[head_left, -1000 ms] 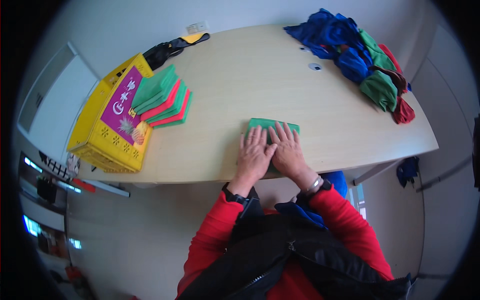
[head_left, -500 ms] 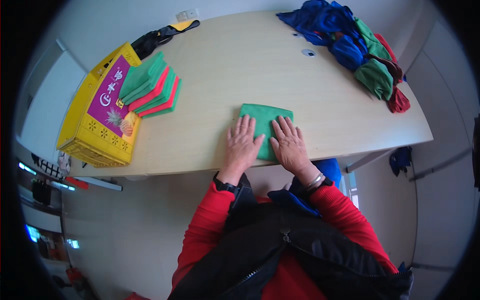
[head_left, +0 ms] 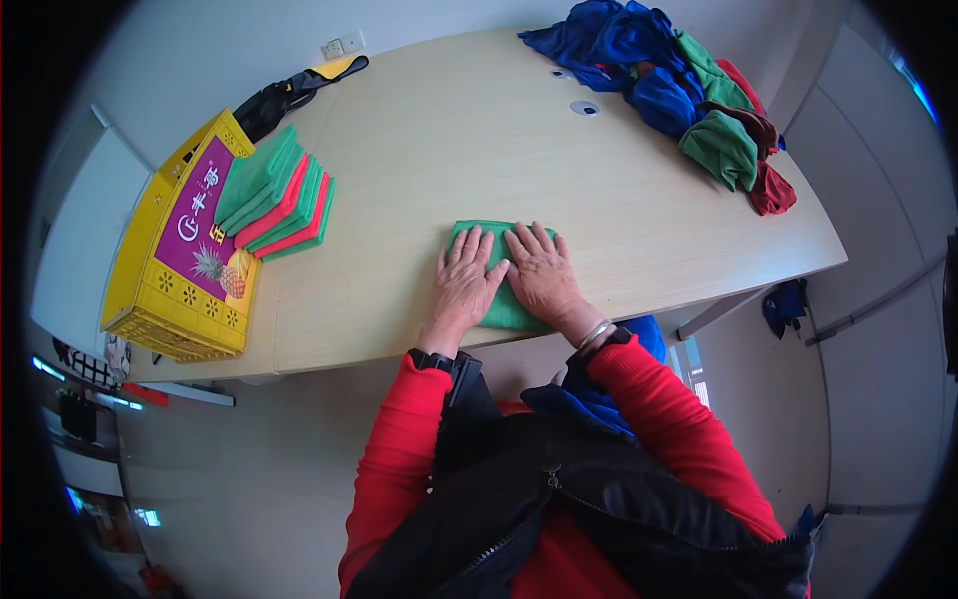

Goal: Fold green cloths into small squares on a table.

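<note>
A folded green cloth [head_left: 511,313] lies flat near the table's front edge. My left hand [head_left: 465,285] rests palm down on its left side, fingers stretched toward the far edge. Beside it my right hand [head_left: 542,275] presses flat on the cloth's right part, fingers out, and the two thumbs almost meet at the middle. Most of the cloth's surface is hidden under both hands; its far edge and a near strip show.
At the left, a stack of folded green and red cloths [head_left: 284,205] leans on a yellow crate [head_left: 190,290]. A black bag-like bundle [head_left: 284,103] lies behind. Crumpled blue, green and red cloths [head_left: 664,100] heap at the far right. The table [head_left: 399,130] has round cable holes.
My right hand has slid left across the cloth toward my left hand, so the thumbs are closer together. The whole view has shifted slightly; the cloth remains folded.
</note>
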Motion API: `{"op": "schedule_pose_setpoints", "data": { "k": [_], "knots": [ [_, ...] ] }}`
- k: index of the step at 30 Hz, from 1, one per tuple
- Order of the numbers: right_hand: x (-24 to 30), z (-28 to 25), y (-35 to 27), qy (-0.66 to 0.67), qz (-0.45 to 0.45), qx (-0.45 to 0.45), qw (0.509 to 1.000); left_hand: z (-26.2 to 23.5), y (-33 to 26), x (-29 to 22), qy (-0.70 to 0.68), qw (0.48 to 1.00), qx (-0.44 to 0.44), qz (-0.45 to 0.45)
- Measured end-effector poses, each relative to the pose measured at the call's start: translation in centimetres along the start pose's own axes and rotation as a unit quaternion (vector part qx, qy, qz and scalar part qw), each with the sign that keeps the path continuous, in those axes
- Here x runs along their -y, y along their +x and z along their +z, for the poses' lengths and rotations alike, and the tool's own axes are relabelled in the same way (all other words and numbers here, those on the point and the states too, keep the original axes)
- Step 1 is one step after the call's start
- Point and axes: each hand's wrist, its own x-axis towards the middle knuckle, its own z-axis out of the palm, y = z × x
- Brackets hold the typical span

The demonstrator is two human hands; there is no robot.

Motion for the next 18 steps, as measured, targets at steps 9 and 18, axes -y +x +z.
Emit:
{"op": "schedule_pose_setpoints", "data": {
  "k": [9, 18],
  "knots": [
    [-1.3, 0.0, -0.6, 0.002, 0.018, -0.004, 1.0, 0.1, 0.7, 0.8, -0.029, 0.999, 0.0, -0.031],
    [0.0, -0.8, -0.9, -0.034, 0.013, -0.002, 0.999, -2.9, -5.1, 0.0, -0.051, 0.989, -0.133, -0.032]
  ]
}}
